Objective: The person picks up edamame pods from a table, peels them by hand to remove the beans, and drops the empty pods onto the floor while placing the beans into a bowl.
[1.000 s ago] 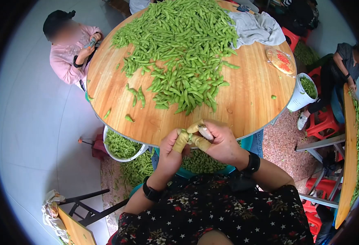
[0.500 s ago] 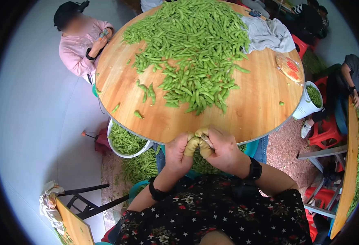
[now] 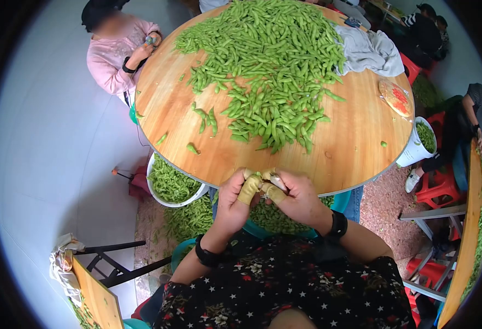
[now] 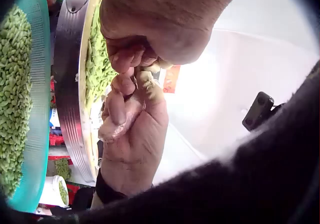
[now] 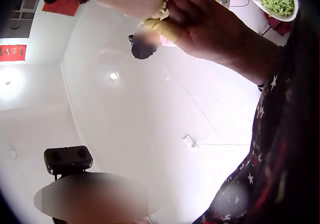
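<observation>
Over the table's near edge in the head view, my left hand [image 3: 233,202] and right hand [image 3: 298,202] meet fingertip to fingertip. Tan wraps cover both thumbs. Between them the fingers pinch a small green soybean pod [image 3: 259,176], mostly hidden by the fingertips. In the left wrist view the right hand [image 4: 134,151] shows curled fingers below the left hand [image 4: 160,21]. Beneath the hands is a teal basin [image 3: 339,202] of shelled green beans [image 3: 279,218]. A large heap of soybean pods [image 3: 276,71] covers the far part of the round wooden table [image 3: 197,159].
A white bucket [image 3: 183,204] of green pods or shells stands below the table at left, with more on the floor. A grey cloth [image 3: 370,52] and a wrapped round pastry [image 3: 395,98] lie at right. A person in pink [image 3: 109,63] sits at the table's left.
My hands briefly close together with thumbs bent, then part slightly, showing a bit of green between the fingertips. The head view shifts, moving the table rightward in it.
</observation>
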A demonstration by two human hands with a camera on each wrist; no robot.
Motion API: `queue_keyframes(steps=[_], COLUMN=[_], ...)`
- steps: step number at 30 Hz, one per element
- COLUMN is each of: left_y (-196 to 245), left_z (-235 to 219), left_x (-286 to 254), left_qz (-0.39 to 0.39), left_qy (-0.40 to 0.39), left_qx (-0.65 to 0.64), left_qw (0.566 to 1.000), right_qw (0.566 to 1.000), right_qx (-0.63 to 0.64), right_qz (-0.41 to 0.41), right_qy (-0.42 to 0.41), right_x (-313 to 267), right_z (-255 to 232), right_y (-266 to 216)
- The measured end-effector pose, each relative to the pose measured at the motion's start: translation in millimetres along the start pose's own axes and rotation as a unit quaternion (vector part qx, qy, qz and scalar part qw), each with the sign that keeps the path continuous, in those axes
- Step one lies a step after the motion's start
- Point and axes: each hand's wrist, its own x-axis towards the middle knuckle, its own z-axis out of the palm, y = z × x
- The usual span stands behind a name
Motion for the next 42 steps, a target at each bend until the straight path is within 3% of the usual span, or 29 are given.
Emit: queue_keyframes(steps=[4,6,8,10,12,16,17,19,20,21,22,23,25,26,27,29,31,32,33,35,37,38,40,42], left_y=[-11.9,-13.8,-16.3,-14.5,-6.2,-5.0,-7.7,-5.1,1.2,7.7,16.3,25.0,32.7,36.0,40.9,18.2,15.3,1.2,-9.3,-22.5,-7.7,-4.1,8.6,16.5], left_z=[3.8,6.2,6.6,7.4,10.0,8.2,3.7,-5.2,-8.6,-14.3,-32.3,-56.5,-96.0,-100.4,-103.4,-114.7,-103.9,-108.6,-109.7,-105.5,-88.5,-78.0,-54.2,-33.4], left_x=[4.2,3.7,5.8,6.4,5.3,6.6,5.3,0.1,-4.8,-9.9,-17.3,-25.5,-36.7,-36.5,-30.8,-8.8,19.8,34.2,44.1,61.7,58.2,52.1,40.3,26.6], left_qz=[-0.006,-0.071,-0.080,-0.089,-0.085,-0.047,-0.069,-0.090,-0.014,0.062,0.042,0.023,0.042,0.029,0.048,0.087,0.066,0.066,0.070,0.111,0.110,0.104,0.121,0.088], left_qy=[-0.018,0.020,0.021,0.022,0.019,0.012,0.006,0.006,0.022,0.038,0.051,0.065,0.121,0.164,0.184,0.241,0.240,0.209,0.208,0.192,0.152,0.122,0.048,0.018], left_qx=[-0.084,-0.206,-0.199,-0.192,-0.050,0.080,0.070,0.061,0.156,0.250,0.308,0.366,0.652,0.725,0.685,0.642,0.646,0.684,0.680,0.573,0.587,0.510,0.360,0.303], left_qw=[0.996,0.976,0.977,0.977,0.995,0.996,0.995,0.994,0.987,0.965,0.949,0.928,0.747,0.668,0.703,0.722,0.721,0.696,0.699,0.789,0.787,0.845,0.924,0.949], right_qw=[0.998,0.997,0.996,0.989,0.981,0.946,0.946,0.986,0.986,0.996,0.991,0.991,0.954,0.953,0.948,0.943,0.959,0.959,0.961,0.964,0.980,0.980,0.975,0.980], right_qx=[-0.029,-0.039,-0.047,-0.106,-0.146,-0.249,-0.248,-0.134,-0.132,-0.093,-0.055,-0.053,-0.167,-0.167,-0.177,-0.187,-0.111,-0.115,-0.113,-0.115,-0.146,-0.149,-0.068,-0.039], right_qz=[-0.031,-0.025,-0.020,-0.065,-0.091,-0.189,-0.190,-0.079,-0.081,0.011,0.102,0.097,0.044,0.039,0.049,0.059,0.085,0.084,0.089,0.095,-0.022,-0.018,0.130,0.123], right_qy=[0.047,0.059,0.070,0.085,0.086,0.092,0.088,0.065,0.059,-0.003,-0.065,-0.074,-0.243,-0.250,-0.260,-0.269,-0.248,-0.245,-0.238,-0.220,-0.136,-0.129,-0.168,-0.153], right_x=[2.9,5.5,7.8,10.1,12.1,14.6,13.9,11.0,8.7,6.4,5.3,3.7,-3.8,-9.0,-14.3,-14.7,-14.0,-13.7,-13.4,-13.6,-14.8,-12.9,-2.0,3.5], right_z=[-1.9,-1.5,-2.1,-3.0,-2.8,-3.2,-2.3,0.1,-1.8,-6.2,-10.8,-17.0,-29.7,-31.1,-31.0,-27.4,-25.8,-25.9,-26.2,-28.4,-29.5,-32.2,-32.1,-25.6], right_y=[0.6,1.1,2.1,3.2,6.1,4.0,2.9,-2.2,-9.4,-22.5,-31.9,-35.9,-37.5,-31.5,-22.3,-19.3,-24.0,-27.0,-30.7,-28.0,-12.0,-15.9,-33.8,-29.0])
